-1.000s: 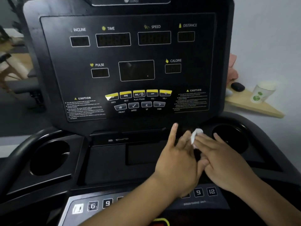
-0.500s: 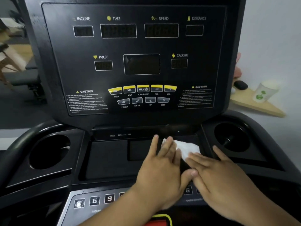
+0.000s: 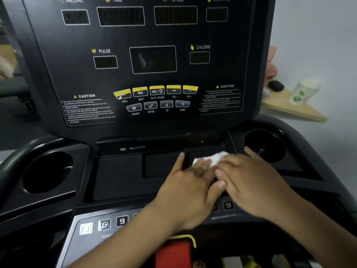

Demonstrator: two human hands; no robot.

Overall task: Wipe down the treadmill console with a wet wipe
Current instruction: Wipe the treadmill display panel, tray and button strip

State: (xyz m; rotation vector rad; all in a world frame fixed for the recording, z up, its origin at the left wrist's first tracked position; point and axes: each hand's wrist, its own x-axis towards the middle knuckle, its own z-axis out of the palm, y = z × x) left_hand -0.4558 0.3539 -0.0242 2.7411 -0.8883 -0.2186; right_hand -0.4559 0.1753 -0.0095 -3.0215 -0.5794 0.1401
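Note:
The black treadmill console (image 3: 146, 55) fills the view, with dark displays and a row of yellow buttons (image 3: 156, 90). Below it lies a flat black tray (image 3: 119, 175). A white wet wipe (image 3: 212, 157) lies flattened on the right part of that tray. My left hand (image 3: 190, 188) and my right hand (image 3: 249, 182) rest side by side, fingers extended and pressed flat on the wipe, covering most of it. Only the far edge of the wipe shows beyond the fingertips.
Round cup holders sit at the left (image 3: 48, 171) and right (image 3: 264, 144) of the tray. A strip of numbered keys (image 3: 121, 221) and a red stop button (image 3: 173, 254) lie near me. A wooden shelf (image 3: 293, 111) with a cup (image 3: 303, 91) hangs on the right wall.
The wipe went from bunched at the fingertips to spread flat on the tray. Both hands slid nearer and slightly right with it, and my view moved closer to the console.

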